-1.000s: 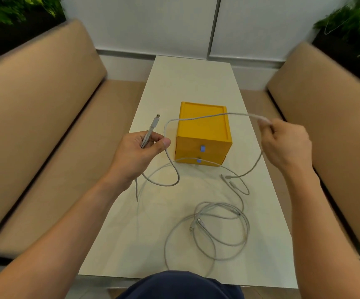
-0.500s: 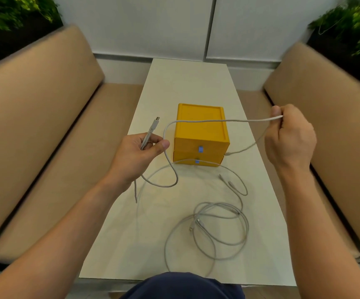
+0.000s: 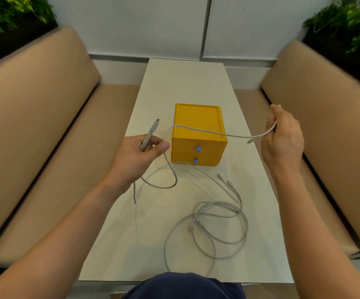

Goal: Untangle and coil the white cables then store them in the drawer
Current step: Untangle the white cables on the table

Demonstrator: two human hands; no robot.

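My left hand [image 3: 139,157] grips one white cable [image 3: 198,130] near its plug end, which sticks up at the left of the yellow drawer box [image 3: 198,128]. The cable loops below that hand, then runs across the box front to my right hand [image 3: 282,137], which holds it near its other end; that plug hangs free beside the hand. Both drawers of the box are closed, each with a blue pull tab. More white cables [image 3: 217,225] lie in a loose tangle on the white table [image 3: 185,83] in front of me.
Tan padded benches [image 3: 34,126] run along both sides of the narrow table. Green plants sit behind the bench backs at both far corners. A white wall closes the far end.
My right hand has moved out to the right and slid along the cable toward its end, pulling it free of the pile. My left hand has stayed in place.
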